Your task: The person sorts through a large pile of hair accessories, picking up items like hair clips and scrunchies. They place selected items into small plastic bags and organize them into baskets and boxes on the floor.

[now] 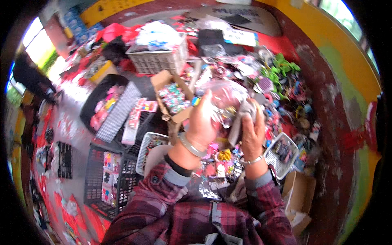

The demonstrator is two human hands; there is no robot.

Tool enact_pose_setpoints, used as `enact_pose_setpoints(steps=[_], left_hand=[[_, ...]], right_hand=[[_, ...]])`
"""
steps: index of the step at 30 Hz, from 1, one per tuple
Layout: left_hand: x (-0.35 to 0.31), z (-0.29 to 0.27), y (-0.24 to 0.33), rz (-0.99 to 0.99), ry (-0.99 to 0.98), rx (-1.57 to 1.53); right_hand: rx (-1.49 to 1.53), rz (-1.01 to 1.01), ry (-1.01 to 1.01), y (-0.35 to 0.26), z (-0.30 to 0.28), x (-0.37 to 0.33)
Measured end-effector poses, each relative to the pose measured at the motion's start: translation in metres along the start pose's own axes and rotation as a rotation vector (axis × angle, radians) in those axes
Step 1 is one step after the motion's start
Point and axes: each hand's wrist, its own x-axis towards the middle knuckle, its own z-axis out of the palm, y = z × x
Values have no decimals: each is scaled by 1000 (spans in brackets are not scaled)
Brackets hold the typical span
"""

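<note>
Both my hands are raised over a heap of small trinkets, with a clear plastic bag (226, 90) between them. My left hand (203, 122) is closed on the bag's left side, thumb up; its other fingers are mostly hidden. Small shiny pieces show through the bag, too blurred to name. My right hand (254, 132) is closed on a crumpled greyish cloth-like piece (246, 109) at the bag's right edge. Below the hands lie a yellow trinket (224, 154) and several small colourful pieces.
An open cardboard box (188, 89) of small packets stands beyond my left hand. White baskets (140, 161) (295, 154) flank my arms. Black crates (92, 179) sit at left, a grey crate (152, 62) farther back. Green items (283, 68) lie at far right.
</note>
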Motion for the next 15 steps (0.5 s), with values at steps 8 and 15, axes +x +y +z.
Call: enact_pose_setpoints(steps=[8, 15], left_hand=[[-62, 12, 48, 56, 100, -54], [-113, 13, 72, 44, -44, 33]], right_hand=[[81, 79, -199, -24, 8, -45], [836, 407, -10, -29, 19, -80]])
